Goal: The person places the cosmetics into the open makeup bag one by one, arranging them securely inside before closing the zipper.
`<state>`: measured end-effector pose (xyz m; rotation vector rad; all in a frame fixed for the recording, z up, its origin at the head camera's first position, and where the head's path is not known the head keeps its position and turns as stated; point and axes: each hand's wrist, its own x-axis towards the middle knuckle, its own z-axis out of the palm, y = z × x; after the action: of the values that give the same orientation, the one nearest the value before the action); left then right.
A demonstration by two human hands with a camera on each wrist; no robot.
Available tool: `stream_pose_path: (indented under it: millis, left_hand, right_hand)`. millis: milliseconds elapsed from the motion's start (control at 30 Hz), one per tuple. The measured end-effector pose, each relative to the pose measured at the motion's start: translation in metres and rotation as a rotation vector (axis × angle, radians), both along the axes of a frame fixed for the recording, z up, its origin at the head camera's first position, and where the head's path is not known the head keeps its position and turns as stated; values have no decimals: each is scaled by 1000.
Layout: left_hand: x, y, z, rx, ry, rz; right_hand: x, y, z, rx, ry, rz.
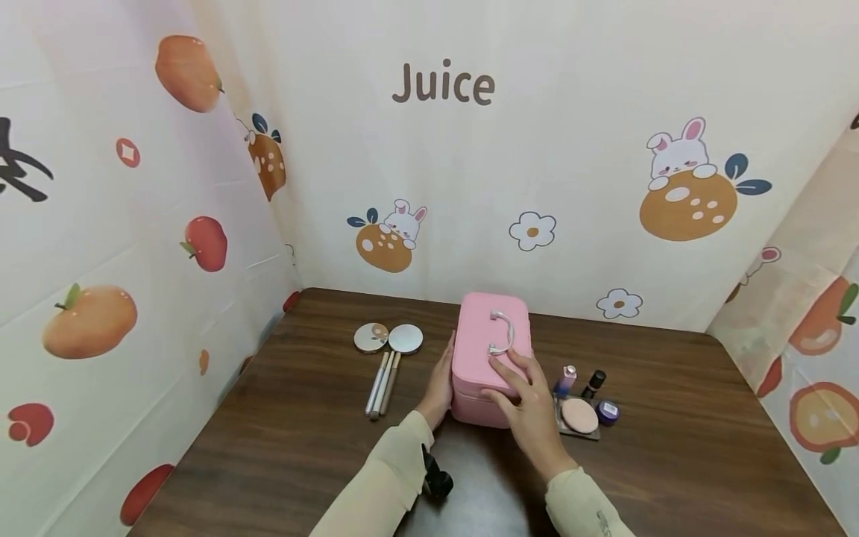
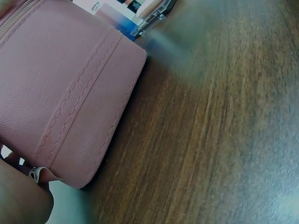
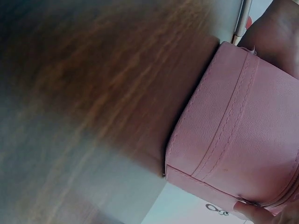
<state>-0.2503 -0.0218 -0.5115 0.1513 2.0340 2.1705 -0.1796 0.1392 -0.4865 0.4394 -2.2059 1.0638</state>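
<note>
A pink zippered makeup case (image 1: 478, 328) stands closed on the table, its silver handle (image 1: 508, 332) on the lid. My left hand (image 1: 438, 388) rests along its left side, fingers pointing away; in the left wrist view that hand (image 2: 21, 193) is by a small tab low on the case. Over the front right corner lies my right hand (image 1: 537, 414), with spread fingers touching the lid near the handle and the thumb at the front edge. In the right wrist view, a fingertip (image 3: 252, 212) touches the side right at the zipper pull (image 3: 246, 201).
Left of the case lie two round compacts (image 1: 406, 339) and several makeup brushes (image 1: 384, 384). To the right are a pink-purple tube (image 1: 567, 377), a black tube (image 1: 594, 382), a purple jar (image 1: 608, 412) and a powder puff (image 1: 579, 416) on a flat palette. A printed curtain (image 1: 537, 149) hangs behind.
</note>
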Motion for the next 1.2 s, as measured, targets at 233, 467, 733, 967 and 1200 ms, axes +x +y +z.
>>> stream_pose_path:
  millis: [233,467,733,967,1200]
  left_hand:
    - [0,5,-7,-11,65,30]
    - [1,5,-10,-10,82,10]
    - [0,2,-9,27,81,-18]
    - [0,-2,-8,8,81,-22]
    - [-2,-6,-2,-26,90,-22]
  right_hand:
    - [1,0,-1,-5,-5,-11]
    - [1,0,-2,-58,3,-18]
    - [3,1,0,-134,-34,3]
    - [4,1,-1,-136,-14,-8]
    - [4,2,-2,-158,-27,-13]
